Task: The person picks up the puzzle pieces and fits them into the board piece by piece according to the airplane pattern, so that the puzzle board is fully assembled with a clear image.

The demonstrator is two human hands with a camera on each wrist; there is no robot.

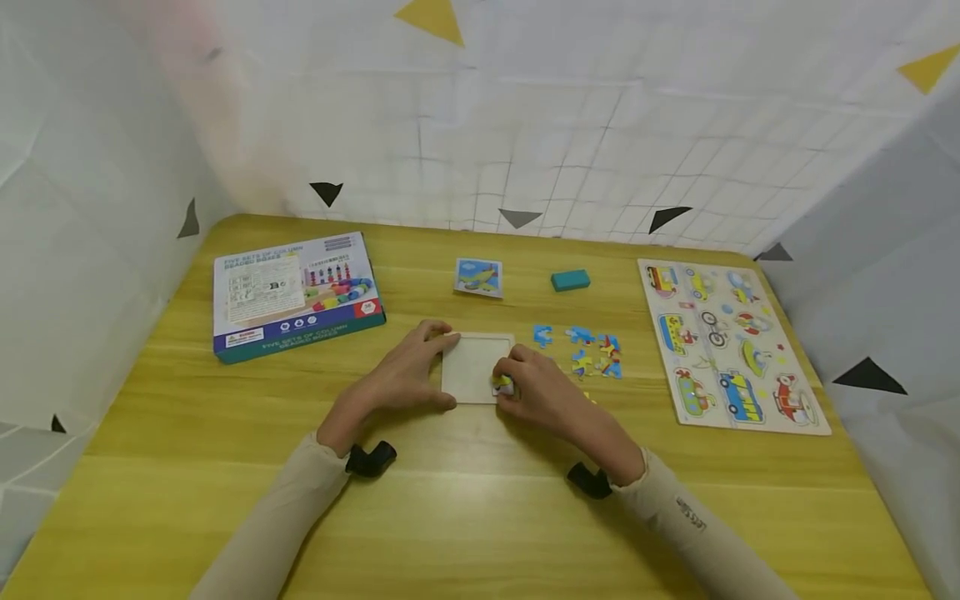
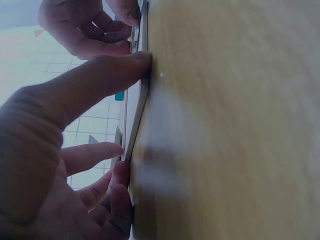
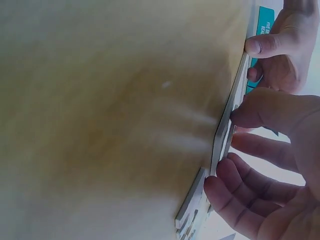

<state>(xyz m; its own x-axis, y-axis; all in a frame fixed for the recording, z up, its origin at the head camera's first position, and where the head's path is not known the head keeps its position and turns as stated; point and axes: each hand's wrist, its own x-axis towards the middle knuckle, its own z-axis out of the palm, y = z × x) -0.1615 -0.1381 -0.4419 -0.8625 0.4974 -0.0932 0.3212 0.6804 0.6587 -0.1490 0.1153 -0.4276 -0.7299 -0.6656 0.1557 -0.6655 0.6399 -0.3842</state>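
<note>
A shallow pale wooden puzzle tray (image 1: 471, 367) lies flat on the table. My left hand (image 1: 405, 371) grips its left side, the thumb at the near edge and the fingers at the far corner; the left wrist view shows the thumb (image 2: 107, 72) against the tray's rim. At the tray's near right corner my right hand (image 1: 542, 390) pinches a yellow and white jigsaw piece (image 1: 503, 384), partly hidden by the fingers. Several loose blue, yellow and red jigsaw pieces (image 1: 582, 335) lie to the right, some behind the right hand.
Behind the tray lie a picture card (image 1: 478, 277) with a yellow plane and a teal block (image 1: 571, 280). A beaded-column toy box (image 1: 296, 292) stands at the left. A wooden vehicle puzzle board (image 1: 723, 354) lies at the right. White sheeting (image 1: 525, 100) hangs behind the table.
</note>
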